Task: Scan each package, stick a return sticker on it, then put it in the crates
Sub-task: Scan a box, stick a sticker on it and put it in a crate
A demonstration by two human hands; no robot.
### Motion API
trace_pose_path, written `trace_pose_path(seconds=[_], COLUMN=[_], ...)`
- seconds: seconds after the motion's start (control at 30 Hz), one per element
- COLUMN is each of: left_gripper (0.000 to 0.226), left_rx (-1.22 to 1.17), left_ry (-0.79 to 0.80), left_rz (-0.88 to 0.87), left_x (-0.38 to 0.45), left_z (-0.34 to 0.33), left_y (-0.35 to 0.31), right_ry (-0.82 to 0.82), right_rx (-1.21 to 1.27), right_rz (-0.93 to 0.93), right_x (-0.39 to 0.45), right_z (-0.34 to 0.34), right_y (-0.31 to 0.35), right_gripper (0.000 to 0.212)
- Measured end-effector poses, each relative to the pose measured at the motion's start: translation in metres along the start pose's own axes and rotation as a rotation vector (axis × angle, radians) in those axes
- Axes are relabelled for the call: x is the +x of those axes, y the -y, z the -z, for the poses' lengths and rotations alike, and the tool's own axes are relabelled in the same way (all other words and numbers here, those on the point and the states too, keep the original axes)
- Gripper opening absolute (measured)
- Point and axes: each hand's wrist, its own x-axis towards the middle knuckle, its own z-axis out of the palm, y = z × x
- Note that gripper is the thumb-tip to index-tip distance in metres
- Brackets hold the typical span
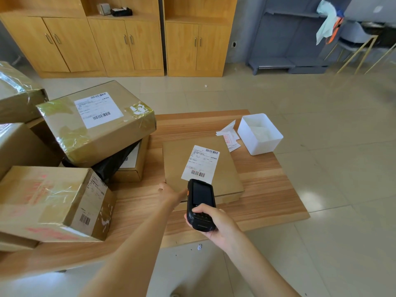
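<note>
A flat brown cardboard package (pixel 227 168) lies on the low wooden table (pixel 267 189), with a white shipping label (pixel 200 162) on top. My right hand (pixel 216 226) grips a black handheld scanner (pixel 200 203), whose head sits just over the label's lower barcode. My left hand (pixel 171 192) holds the package's near left corner; its fingers are partly hidden behind the scanner. Return stickers (pixel 229 136) with red print lie loose past the package, next to a white plastic bin (pixel 260 133).
Several taped cardboard boxes (pixel 96 123) are stacked on the table's left side, one over a black bag (pixel 113 166). Another box (pixel 53 202) stands at the near left. Wooden cabinets (pixel 128 39) line the back wall. Tiled floor surrounds the table on the right.
</note>
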Motion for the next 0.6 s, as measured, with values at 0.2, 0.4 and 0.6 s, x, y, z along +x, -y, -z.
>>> trace_pose_path(seconds=[0.2, 0.4, 0.6], left_gripper=[0.089, 0.100, 0.097], left_rx=[0.018, 0.041, -0.013], left_ry=[0.010, 0.023, 0.038], left_rz=[-0.009, -0.007, -0.009], left_x=[0.002, 0.003, 0.005], left_z=[0.001, 0.002, 0.003], left_y=[0.002, 0.002, 0.004], right_ry=[-0.009, -0.073, -0.284], right_rx=[-0.056, -0.092, -0.222], right_rz=[0.012, 0.098, 0.275], right_x=[0.001, 0.007, 0.005], right_z=[-0.006, 0.001, 0.036], right_y=[-0.002, 0.011, 0.063], right_gripper=[0.048, 0.059, 0.047])
